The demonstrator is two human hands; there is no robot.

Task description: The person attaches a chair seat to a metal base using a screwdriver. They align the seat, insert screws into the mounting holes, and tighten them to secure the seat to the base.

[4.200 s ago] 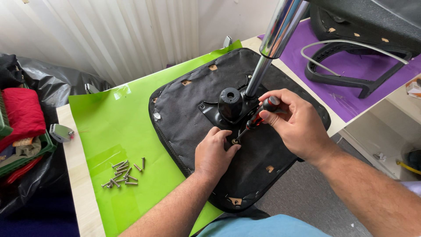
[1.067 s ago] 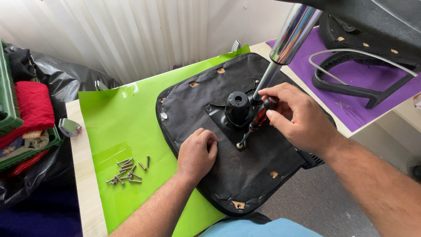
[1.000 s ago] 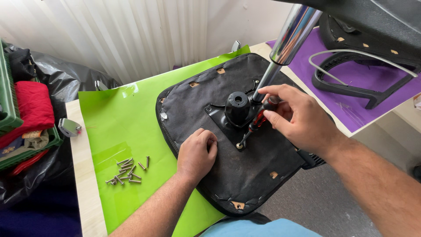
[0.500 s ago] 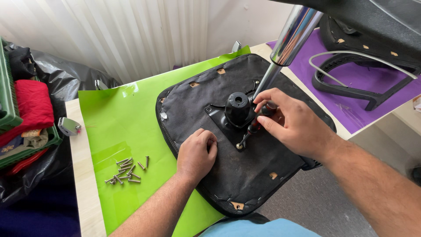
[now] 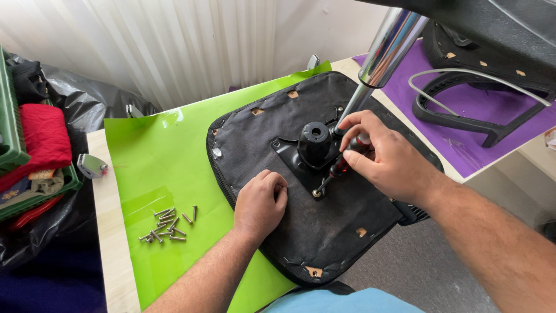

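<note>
At the far left a green basket [image 5: 11,133] holds a red cloth [image 5: 43,139], with black plastic [image 5: 87,104] behind it. A small metal bracket [image 5: 91,166] lies on the counter [image 5: 110,261] beside the basket. A green sheet [image 5: 168,168] covers the counter, and a loose pile of screws [image 5: 168,225] rests on it, well apart from the seat.

The left hand [image 5: 260,203] lies on the black seat [image 5: 324,232], knuckles up and fingers curled under, pressing down and holding nothing. The seat lies underside up, partly on the green sheet, its near edge hanging over the counter. At its middle sits a black plate [image 5: 298,162] with a round black hub [image 5: 315,139].

The right hand [image 5: 385,159] is closed around a screwdriver [image 5: 339,169] with a red and black handle. The shaft slants down and left, and its tip meets a screw at the plate's near corner, just beside the left hand's fingers.

A shiny chrome column [image 5: 391,46] rises from behind the hub toward the upper right. Farther right, a purple sheet [image 5: 463,145] carries a black armrest [image 5: 463,116].
</note>
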